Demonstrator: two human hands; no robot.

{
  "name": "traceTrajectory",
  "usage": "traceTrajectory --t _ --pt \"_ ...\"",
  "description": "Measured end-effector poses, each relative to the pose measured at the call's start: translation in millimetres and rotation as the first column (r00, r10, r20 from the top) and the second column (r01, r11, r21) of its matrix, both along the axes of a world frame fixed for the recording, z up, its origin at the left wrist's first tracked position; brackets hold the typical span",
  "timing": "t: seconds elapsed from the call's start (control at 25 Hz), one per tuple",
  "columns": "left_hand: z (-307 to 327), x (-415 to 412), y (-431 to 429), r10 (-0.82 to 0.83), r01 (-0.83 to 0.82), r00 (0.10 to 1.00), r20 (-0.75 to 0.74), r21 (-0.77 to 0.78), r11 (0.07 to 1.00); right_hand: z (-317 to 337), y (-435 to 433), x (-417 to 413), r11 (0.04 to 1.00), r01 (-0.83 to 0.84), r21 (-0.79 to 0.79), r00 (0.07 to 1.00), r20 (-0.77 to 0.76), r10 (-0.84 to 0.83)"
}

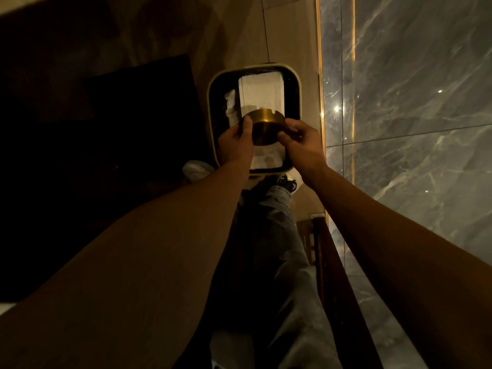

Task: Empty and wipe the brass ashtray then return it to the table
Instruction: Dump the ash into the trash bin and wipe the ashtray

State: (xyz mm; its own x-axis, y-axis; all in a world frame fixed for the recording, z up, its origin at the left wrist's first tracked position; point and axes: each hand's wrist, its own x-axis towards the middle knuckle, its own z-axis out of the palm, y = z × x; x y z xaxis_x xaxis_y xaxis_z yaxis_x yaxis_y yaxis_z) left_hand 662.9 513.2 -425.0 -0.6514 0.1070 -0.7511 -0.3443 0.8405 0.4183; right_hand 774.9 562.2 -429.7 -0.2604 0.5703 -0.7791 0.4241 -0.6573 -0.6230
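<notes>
The round brass ashtray with a notched rim (pixel 263 126) was held in the air directly over the square, cream-rimmed waste bin with a dark liner (pixel 213 107), tipped so that its flat underside faced the camera and its mouth pointed away and down toward the bin; the left hand (pixel 235 145) gripped its left edge, thumb laid against the rim, while the right hand (pixel 299 145) pinched the right edge between closed fingers; whether anything was falling out could not be told in the dim light. Inside the bin lay white paper or tissue (pixel 262 89), with more crumpled white material along its left side; no ash was distinguishable there. The bin stood on a pale wooden floor (pixel 282 30), just beside a grey marble wall with a gold trim strip (pixel 412 89); a dark surface, possibly furniture, filled the left of the view. Judging by the pose, the emptying step was under way or nearly complete; wiping had not begun, since no cloth was in either hand, and the return to the table remained to be done; no table was clearly identifiable.
</notes>
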Motion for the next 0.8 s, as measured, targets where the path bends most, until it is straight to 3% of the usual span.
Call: traceTrajectory --t 0.2,0.32,0.52,0.64,0.8 --pt "2 -1 3 -0.037 0.039 0.997 -0.075 0.019 0.999 -6 4 -3 0.999 -0.021 -0.035 0.999 0.03 0.022" --pt "1 0 2 -0.097 0.099 0.994 -0.047 0.049 0.994 -11 4 -3 0.998 -0.034 -0.05 0.999 0.039 0.036" --pt "-10 2 -6 -0.291 0.293 0.955 -0.054 0.023 0.956 -13 6 -2 0.998 -0.044 -0.034 0.999 0.031 0.045" --pt "-8 2 -14 -0.481 0.482 0.873 -0.078 -0.011 0.876 -6 10 -4 0.998 -0.064 -0.019 0.998 -0.009 0.063" --pt "-3 -4 -21 -0.704 0.696 0.698 -0.132 -0.108 0.71 -5 13 -8 0.996 -0.083 -0.041 0.996 -0.016 0.083"
